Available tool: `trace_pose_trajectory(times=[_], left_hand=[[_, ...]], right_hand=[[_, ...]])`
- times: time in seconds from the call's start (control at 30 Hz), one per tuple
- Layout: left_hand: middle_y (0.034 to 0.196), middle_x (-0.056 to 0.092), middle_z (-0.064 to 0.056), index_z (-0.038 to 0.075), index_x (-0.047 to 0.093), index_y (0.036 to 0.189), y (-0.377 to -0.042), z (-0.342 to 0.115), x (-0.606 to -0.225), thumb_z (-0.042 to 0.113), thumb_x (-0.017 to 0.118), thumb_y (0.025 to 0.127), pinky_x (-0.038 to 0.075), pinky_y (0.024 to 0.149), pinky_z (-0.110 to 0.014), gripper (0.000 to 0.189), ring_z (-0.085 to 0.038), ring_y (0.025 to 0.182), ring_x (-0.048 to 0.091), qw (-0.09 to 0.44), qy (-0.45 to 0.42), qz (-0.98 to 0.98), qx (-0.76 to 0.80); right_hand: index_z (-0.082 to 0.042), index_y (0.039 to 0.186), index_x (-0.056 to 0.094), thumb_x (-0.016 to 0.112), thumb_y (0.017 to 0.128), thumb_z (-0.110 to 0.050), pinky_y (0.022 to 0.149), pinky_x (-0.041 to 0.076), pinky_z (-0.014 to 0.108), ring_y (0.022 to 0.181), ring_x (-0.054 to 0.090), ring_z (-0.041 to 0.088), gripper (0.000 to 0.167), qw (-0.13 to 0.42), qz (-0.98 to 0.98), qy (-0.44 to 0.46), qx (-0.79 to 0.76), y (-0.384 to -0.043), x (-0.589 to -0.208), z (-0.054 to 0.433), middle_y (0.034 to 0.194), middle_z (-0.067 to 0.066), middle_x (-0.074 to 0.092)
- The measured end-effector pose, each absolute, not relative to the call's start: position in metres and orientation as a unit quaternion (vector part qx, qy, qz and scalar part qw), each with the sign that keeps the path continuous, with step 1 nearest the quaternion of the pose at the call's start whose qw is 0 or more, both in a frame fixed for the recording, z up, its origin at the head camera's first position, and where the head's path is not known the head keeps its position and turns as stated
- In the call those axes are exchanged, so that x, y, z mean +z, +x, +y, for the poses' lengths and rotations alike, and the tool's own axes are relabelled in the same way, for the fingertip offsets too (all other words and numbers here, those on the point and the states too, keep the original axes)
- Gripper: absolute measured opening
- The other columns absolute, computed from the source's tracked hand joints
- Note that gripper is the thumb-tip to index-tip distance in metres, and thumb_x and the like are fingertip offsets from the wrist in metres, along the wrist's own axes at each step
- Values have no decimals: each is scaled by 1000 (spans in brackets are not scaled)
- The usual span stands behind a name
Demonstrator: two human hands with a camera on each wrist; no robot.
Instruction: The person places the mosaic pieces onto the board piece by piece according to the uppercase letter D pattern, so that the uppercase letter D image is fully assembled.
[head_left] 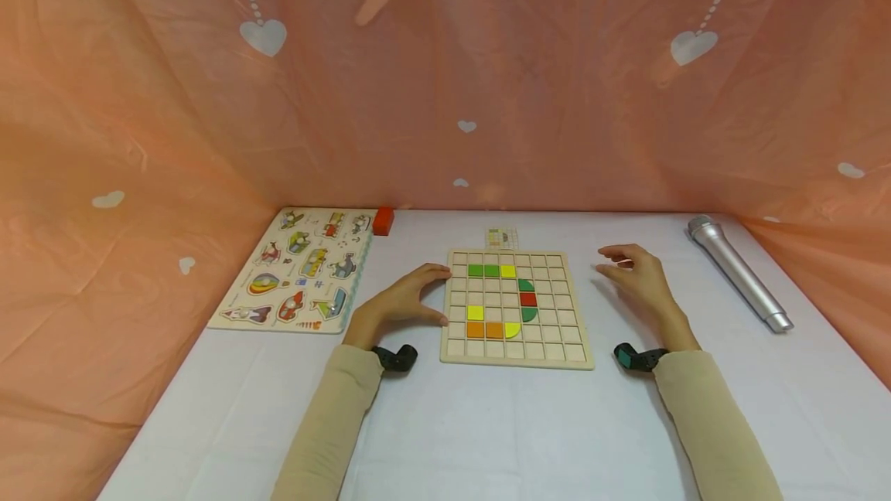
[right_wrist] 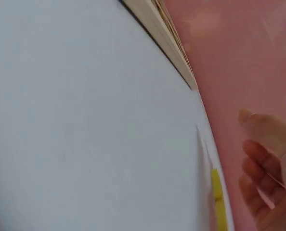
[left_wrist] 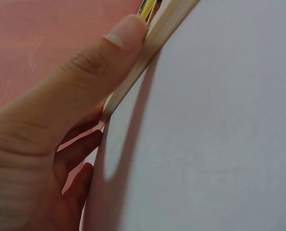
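A wooden grid board (head_left: 550, 350) lies on the white table, bearing green, yellow, orange and red pieces, several square and some rounded. My left hand (head_left: 400, 304) is at its left edge, thumb and fingers spread apart along the side. In the left wrist view the thumb (left_wrist: 126, 33) rests against the board's rim (left_wrist: 157, 41). To the right of the board, my right hand (head_left: 642, 284) holds nothing, its fingers loosely bent. The right wrist view shows this hand (right_wrist: 268, 168) apart from the board's corner (right_wrist: 167, 38).
A small pattern card (head_left: 501, 238) lies behind the board. At the left are a picture puzzle (head_left: 278, 284) and a red block (head_left: 383, 221); a silver microphone (head_left: 741, 273) lies at the right. Something yellow (right_wrist: 220, 207) shows low in the right wrist view. A pink curtain (head_left: 445, 76) hangs behind.
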State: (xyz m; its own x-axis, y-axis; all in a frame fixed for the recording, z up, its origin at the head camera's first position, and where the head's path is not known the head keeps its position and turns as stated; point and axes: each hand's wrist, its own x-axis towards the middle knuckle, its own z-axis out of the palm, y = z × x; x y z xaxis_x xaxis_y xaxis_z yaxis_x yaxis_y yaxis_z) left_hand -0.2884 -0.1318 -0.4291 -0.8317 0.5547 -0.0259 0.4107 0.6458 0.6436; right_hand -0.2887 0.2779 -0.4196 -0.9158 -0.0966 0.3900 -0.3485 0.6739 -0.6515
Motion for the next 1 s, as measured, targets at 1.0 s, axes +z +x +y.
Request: trace_pose_trajectory(times=[1.0], left_hand=[[146, 36, -5, 10, 41, 140, -290, -132, -431, 32, 84, 67, 23, 114, -36, 88, -22, 136, 29, 108, 276, 897, 327]], right_hand=[[3, 107, 67, 69, 84, -22, 65, 46, 25, 85, 62, 28, 34, 108, -932, 35, 344, -287, -411, 275, 94, 19, 68]])
